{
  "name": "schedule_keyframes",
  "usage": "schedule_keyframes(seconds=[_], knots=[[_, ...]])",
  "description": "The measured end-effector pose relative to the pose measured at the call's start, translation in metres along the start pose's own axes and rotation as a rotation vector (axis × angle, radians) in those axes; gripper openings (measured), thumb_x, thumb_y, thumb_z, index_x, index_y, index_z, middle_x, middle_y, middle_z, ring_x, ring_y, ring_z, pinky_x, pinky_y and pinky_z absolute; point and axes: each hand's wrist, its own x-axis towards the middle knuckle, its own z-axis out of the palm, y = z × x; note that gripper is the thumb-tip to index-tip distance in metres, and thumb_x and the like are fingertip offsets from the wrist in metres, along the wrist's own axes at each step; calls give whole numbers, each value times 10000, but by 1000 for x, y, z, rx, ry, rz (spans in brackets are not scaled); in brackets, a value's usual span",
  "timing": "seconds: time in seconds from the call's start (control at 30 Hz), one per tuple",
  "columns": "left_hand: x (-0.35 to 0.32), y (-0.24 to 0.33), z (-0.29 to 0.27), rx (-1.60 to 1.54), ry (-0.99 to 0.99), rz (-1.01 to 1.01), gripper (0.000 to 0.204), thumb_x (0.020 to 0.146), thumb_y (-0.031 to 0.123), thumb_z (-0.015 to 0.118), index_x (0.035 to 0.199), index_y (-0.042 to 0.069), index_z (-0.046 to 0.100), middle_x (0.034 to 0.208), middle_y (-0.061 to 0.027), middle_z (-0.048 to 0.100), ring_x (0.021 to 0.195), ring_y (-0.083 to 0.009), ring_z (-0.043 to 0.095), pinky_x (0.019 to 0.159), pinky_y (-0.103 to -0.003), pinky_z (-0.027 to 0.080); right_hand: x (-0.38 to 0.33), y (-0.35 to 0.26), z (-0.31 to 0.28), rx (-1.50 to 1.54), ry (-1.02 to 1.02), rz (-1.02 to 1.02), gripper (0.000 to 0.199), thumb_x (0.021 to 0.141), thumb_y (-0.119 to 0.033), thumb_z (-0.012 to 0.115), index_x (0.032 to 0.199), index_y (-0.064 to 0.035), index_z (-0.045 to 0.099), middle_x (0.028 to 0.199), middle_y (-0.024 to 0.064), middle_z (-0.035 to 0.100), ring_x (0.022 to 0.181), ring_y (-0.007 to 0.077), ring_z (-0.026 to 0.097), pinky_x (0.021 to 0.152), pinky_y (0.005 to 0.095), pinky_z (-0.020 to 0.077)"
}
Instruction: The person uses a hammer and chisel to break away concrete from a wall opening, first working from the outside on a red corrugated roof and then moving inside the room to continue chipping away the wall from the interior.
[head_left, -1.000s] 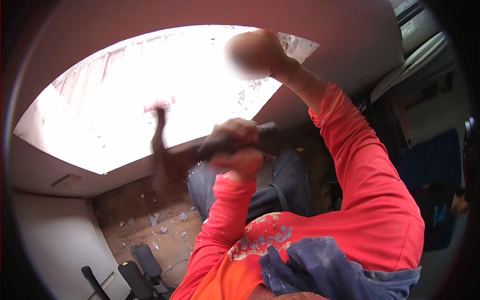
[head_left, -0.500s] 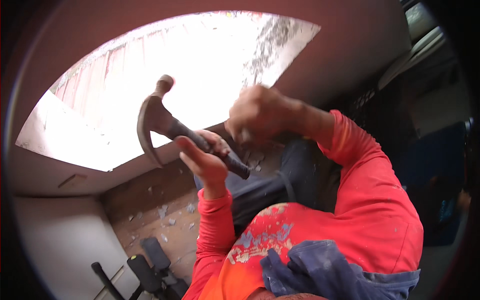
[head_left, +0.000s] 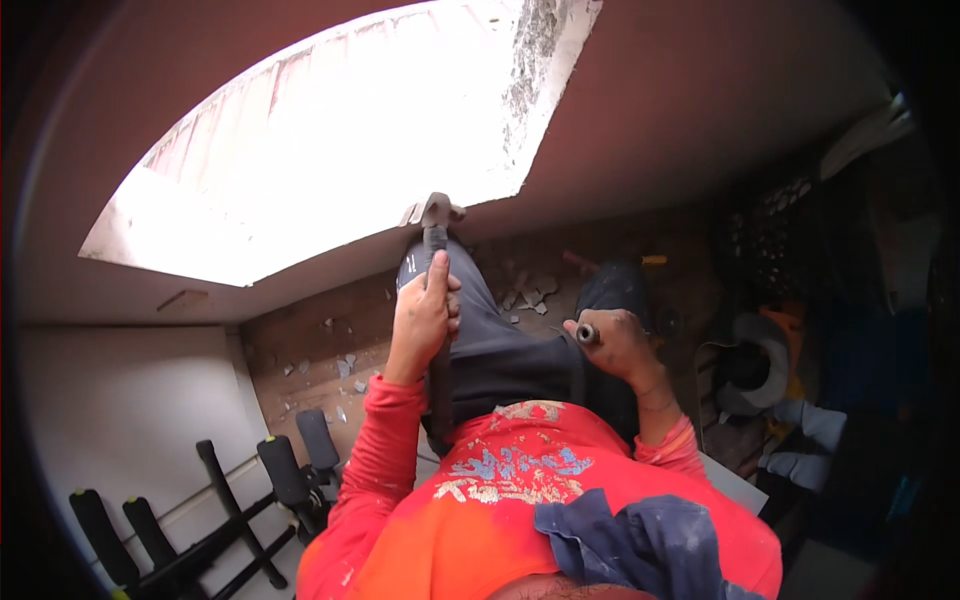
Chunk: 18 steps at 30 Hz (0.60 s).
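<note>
My left hand [head_left: 420,318] is closed around the handle of a claw hammer [head_left: 437,212], thumb pressed along the shaft. The hammer points away from me, its head near the lower edge of the window opening and its handle running down over my left thigh. Over my right thigh, my right hand [head_left: 625,348] is closed on a metal tool with a round, hollow-looking end [head_left: 587,333]. That tool is seen end-on, so its length and kind stay hidden. The two hands are apart.
Ahead is a bright window opening [head_left: 350,150] in a wall. Broken chips [head_left: 345,365] litter the brown floor. A black frame with padded bars [head_left: 285,470] stands at lower left. To the right are a dark crate [head_left: 770,230], a grey curved object [head_left: 765,365] and a yellow-handled item [head_left: 654,260].
The hammer has swung from a leftward tilt to pointing straight ahead and sits lower. My right hand has moved away from it, down and right to my thigh, where the metal tool's end shows.
</note>
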Motion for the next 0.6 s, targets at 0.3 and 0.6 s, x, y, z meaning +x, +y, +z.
schedule_keyframes(seconds=[0.3, 0.6], knots=[[-14, -18, 30, -122, 160, 493, 639, 1028, 645, 448, 850, 40, 548, 624, -6, 496, 497, -99, 506, 467, -262, 420, 117, -62, 5, -41, 185, -793, 354, 843, -249, 764, 630, -119, 514, 599, 69, 526, 531, 284, 568, 524, 407, 455], [-42, -1, -27, -229, 189, 590, 729, 994, 741, 381, 858, 34, 498, 601, -29, 463, 477, -122, 475, 469, -270, 407, 220, -95, 19, -348, 4, -686, 135, 820, -301, 652, 850, -211, 748, 670, 93, 692, 605, 311, 690, 572, 458, 546]])
